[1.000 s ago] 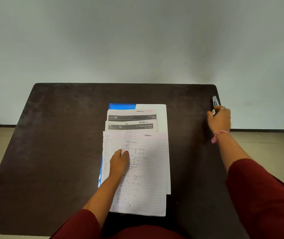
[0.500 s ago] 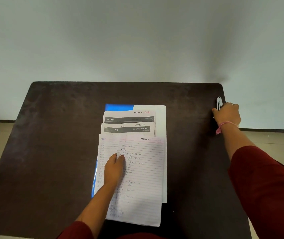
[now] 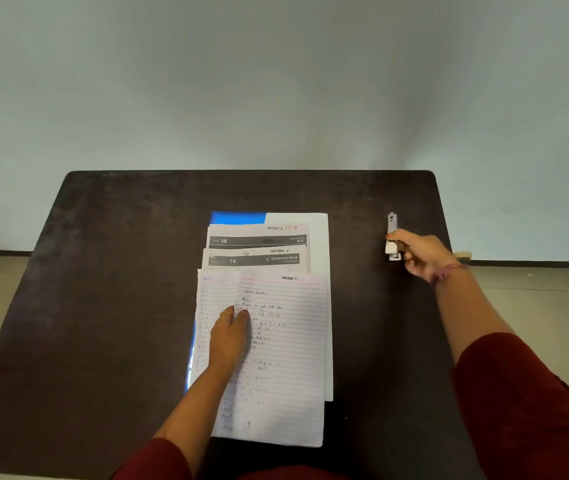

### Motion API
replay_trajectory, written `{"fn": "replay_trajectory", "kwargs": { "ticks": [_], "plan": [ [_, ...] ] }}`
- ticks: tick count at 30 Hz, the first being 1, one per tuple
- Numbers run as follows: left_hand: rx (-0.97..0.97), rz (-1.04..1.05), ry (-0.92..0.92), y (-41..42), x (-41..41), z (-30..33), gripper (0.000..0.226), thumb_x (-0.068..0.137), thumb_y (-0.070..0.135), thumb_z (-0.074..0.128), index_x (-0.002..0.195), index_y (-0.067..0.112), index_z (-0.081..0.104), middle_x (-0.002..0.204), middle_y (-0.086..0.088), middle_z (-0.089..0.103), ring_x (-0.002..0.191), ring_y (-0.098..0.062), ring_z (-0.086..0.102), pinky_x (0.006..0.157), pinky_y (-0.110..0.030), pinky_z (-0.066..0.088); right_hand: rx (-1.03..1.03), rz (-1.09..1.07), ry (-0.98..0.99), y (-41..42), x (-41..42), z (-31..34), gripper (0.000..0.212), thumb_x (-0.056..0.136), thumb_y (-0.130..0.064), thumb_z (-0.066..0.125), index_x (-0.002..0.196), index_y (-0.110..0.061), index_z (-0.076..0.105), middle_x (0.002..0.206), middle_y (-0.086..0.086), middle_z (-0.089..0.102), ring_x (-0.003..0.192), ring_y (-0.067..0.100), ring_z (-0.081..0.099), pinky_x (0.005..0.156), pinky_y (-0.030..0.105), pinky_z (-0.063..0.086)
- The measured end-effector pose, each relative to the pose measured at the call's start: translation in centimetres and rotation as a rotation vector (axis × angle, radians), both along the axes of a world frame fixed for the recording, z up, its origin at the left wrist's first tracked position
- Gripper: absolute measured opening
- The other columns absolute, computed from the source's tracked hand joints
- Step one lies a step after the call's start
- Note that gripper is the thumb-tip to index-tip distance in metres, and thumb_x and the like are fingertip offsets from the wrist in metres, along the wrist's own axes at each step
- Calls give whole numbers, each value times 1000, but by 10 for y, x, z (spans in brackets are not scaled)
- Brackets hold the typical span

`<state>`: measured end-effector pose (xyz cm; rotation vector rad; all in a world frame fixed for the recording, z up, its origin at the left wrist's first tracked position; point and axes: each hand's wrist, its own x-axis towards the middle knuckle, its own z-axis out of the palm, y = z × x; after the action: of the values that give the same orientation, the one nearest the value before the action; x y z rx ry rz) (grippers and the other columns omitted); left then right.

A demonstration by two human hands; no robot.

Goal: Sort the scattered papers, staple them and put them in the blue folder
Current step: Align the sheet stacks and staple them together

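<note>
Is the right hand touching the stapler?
Touching. The head view shows the right hand with fingers curled round the stapler, lifted off the table.

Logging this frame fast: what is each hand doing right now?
Left hand: open, fingers pressing flat on the lined paper.
Right hand: closed around the stapler.

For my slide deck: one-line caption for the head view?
Left hand presses lined papers on the blue folder; right hand grips the stapler.
</note>
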<state>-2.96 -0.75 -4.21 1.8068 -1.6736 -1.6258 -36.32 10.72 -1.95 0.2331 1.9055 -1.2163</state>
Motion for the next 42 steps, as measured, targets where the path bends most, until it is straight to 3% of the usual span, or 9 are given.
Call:
{"fn": "replay_trajectory", "kwargs": {
  "ticks": [5,8,15,21,26,30,33,39,42],
  "plan": [
    [16,-45,50,-1,8,8,25,97,19,47,90,-3,57,86,-11,62,80,-20,56,73,-33,47,-361,67,-204,7,55,17,3,86,-17,64,84,-17,63,60,-6,60,43,2,42,44,17,27],
    [58,-47,102,-3,16,13,17,94,23,50,92,8,57,86,-7,59,81,-22,54,78,-39,48,-519,83,-276,7,91,22,11,87,-19,60,96,-17,65,79,0,69,58,4,57,49,17,40],
    [58,-76,96,-9,48,26,19,97,17,48,87,2,54,81,-10,57,74,-21,51,61,-29,42,-582,27,-396,-7,167,27,27,95,-9,39,114,-10,58,103,10,71,84,21,69,73,32,55],
    [134,-94,94,-17,74,26,25,96,19,49,100,-4,58,99,-14,66,84,-21,60,79,-36,50,-514,-44,-469,-23,210,24,13,93,-25,52,95,-14,58,101,7,71,91,26,65,71,35,51],
    [223,-64,136,-19,84,28,18,96,12,46,98,4,62,96,-8,71,85,-22,65,74,-33,52,-549,-87,-424,-38,232,19,4,94,-14,56,92,-12,59,87,8,72,84,22,69,81,38,56],
    [254,-61,167,-17,88,25,15,95,9,44,104,4,55,92,-8,63,79,-21,55,60,-25,45,-621,-42,-392,-48,239,18,13,95,-7,51,105,-12,59,102,13,67,101,27,65,97,39,50],
    [251,-66,179,-13,90,27,18,97,8,42,111,10,53,93,4,63,77,-11,60,54,-17,47,-661,34,-339,-54,241,19,30,93,-3,54,121,-12,58,106,11,67,107,25,64,97,39,49],
    [220,-129,177,-5,97,21,17,96,7,43,105,13,55,99,0,65,84,-14,64,67,-26,51,-650,269,-158,-57,238,20,43,72,-18,72,114,-15,62,117,9,66,113,26,61,93,31,52],
    [214,-141,187,-4,99,19,16,96,7,43,106,12,55,94,2,66,81,-13,65,65,-24,52,-592,449,-51,-56,232,20,32,84,-10,66,115,-12,60,117,6,67,110,19,64,89,26,53]
  ]
}}
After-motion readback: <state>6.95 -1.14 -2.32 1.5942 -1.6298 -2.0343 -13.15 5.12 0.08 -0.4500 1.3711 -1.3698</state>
